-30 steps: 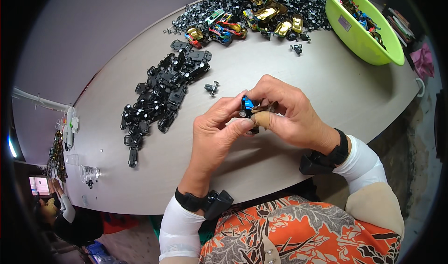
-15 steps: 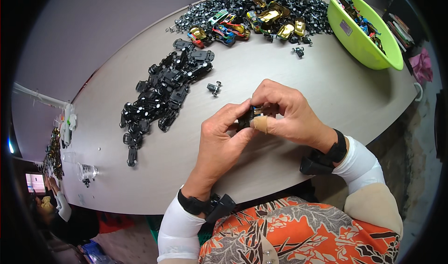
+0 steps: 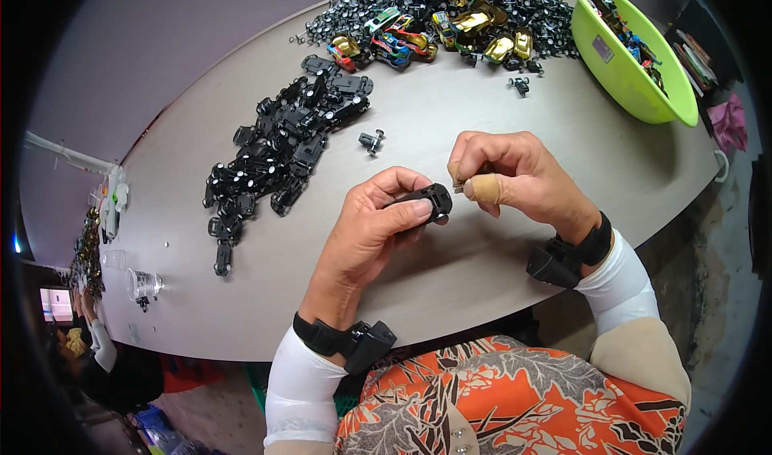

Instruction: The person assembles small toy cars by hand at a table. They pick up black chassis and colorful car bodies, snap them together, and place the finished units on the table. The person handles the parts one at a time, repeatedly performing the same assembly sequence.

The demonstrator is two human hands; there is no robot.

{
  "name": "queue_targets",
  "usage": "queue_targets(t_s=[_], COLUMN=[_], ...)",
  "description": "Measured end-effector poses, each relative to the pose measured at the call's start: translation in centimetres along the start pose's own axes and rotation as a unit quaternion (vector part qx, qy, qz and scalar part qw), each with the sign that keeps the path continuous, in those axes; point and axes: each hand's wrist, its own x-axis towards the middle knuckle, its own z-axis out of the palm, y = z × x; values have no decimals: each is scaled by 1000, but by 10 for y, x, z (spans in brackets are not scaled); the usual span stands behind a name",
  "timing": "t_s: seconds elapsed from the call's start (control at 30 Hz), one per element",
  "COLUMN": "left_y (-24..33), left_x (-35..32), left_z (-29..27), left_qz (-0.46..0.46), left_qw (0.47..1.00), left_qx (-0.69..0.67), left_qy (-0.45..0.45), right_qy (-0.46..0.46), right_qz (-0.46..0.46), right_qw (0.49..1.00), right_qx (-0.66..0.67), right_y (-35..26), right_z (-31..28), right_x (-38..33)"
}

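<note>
Table [image 3: 450, 125]: pale beige-grey. On it, black chassis parts [image 3: 281, 149]; behind these, toy cars [image 3: 434, 32] in gold, red, blue, green. Lime-green basin [image 3: 635, 77] at table's far right. Shirt [image 3: 515, 399]: orange, grey leaf print. Sleeves white.

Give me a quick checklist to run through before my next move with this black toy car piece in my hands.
1. Left hand has a firm grip on the black chassis piece: ok, thumb and fingers clamp it.
2. Right hand holds a small part at its fingertips: cannot tell, fingers are pinched together but the part is hidden.
3. The two hands are lined up close together above the table: ok.
4. More black chassis pieces within reach: ok, a pile lies on the left.
5. Coloured car bodies at hand: ok, heaped at the far edge.
6. Green bowl upright on the table: ok, far right.
</note>
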Motion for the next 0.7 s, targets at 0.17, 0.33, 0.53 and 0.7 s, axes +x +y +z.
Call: queue_targets(t_s=[0.17, 0.33, 0.53, 0.7], left_y=[-1, -3, -3, -9], left_x=[-1, -2, -5, -2], left_z=[4, 3, 8, 8], left_qz=[14, 23, 57, 66], left_qw=[1000, 997, 987, 977], left_qx=[25, 67, 150, 199], left_qy=[12, 18, 24, 48], right_qy=[-20, -9, -5, 1], right_qz=[46, 77, 91, 21], right_qw=[999, 997, 994, 990], right_qx=[-7, -30, -55, -140], right_y=[2, 3, 6, 23], right_z=[0, 0, 10, 13], right_x=[0, -1, 0, 0])
